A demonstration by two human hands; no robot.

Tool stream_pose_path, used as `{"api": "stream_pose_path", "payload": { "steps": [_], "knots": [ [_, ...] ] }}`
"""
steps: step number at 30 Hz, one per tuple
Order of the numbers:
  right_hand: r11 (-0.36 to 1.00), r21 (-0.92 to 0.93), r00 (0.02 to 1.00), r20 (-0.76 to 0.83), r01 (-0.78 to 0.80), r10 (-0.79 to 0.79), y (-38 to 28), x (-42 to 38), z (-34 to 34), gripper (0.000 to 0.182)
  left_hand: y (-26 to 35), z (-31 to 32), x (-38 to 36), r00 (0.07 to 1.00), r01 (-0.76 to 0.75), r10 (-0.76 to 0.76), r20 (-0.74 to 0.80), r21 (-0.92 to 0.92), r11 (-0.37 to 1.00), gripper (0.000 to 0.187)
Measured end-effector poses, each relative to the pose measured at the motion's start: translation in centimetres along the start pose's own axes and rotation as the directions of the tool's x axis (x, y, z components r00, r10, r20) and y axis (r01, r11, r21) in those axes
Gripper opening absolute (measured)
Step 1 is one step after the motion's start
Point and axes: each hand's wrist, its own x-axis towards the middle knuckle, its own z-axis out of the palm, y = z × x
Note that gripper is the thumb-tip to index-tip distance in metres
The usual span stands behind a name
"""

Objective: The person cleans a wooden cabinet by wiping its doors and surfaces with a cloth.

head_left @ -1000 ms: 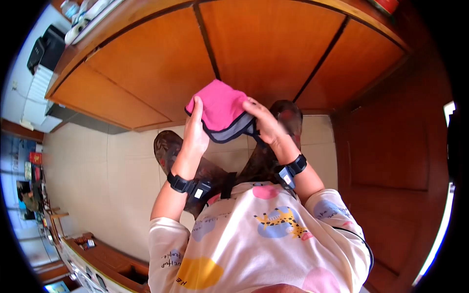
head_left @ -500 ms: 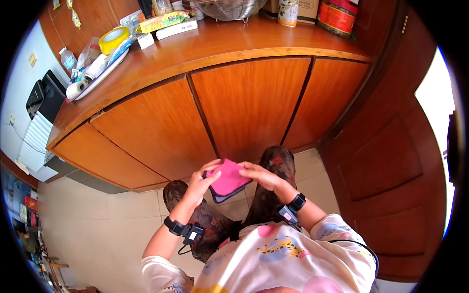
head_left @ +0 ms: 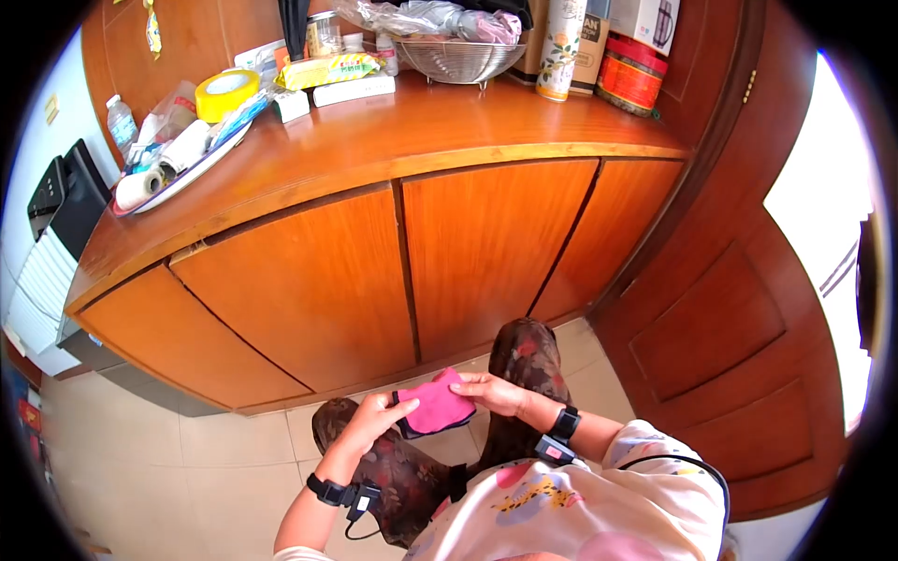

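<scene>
A pink cloth point(head_left: 437, 402) with a dark edge or backing is held up between both hands, over the gap between my knees. My left hand point(head_left: 376, 417) pinches its left side, thumb lying across the pink face. At the upper right corner, my right hand point(head_left: 498, 393) grips it between thumb and fingers. The dark layer shows below the pink along the lower edge and at the left corner. Black straps with small devices sit on both wrists.
A wooden cabinet point(head_left: 309, 290) stands ahead. On its top are a tray point(head_left: 192, 173) with yellow tape point(head_left: 227, 94), a wire basket point(head_left: 458, 61), a spray can point(head_left: 561, 47) and a red-lidded jar point(head_left: 631, 77). A brown door point(head_left: 716, 309) is at right.
My view has tilted up, showing more of the cabinet top. The cloth's lower part now looks shorter, with less of the dark layer showing; both hands keep hold of it.
</scene>
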Motion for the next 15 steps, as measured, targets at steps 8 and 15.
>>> {"api": "stream_pose_path", "payload": {
  "steps": [8,15],
  "knots": [
    [0.998,0.042,0.998,-0.038,-0.043,0.045,0.9,1.2,-1.7,0.055,6.2,-0.2,5.5,0.824,-0.562,0.477,0.306,0.546,0.621,0.052],
    [0.837,0.527,0.97,-0.244,0.15,-0.02,0.6,-0.3,-3.0,0.048,24.5,0.2,8.9,0.43,-0.465,0.804,0.409,0.865,-0.191,0.059]
  ]
}}
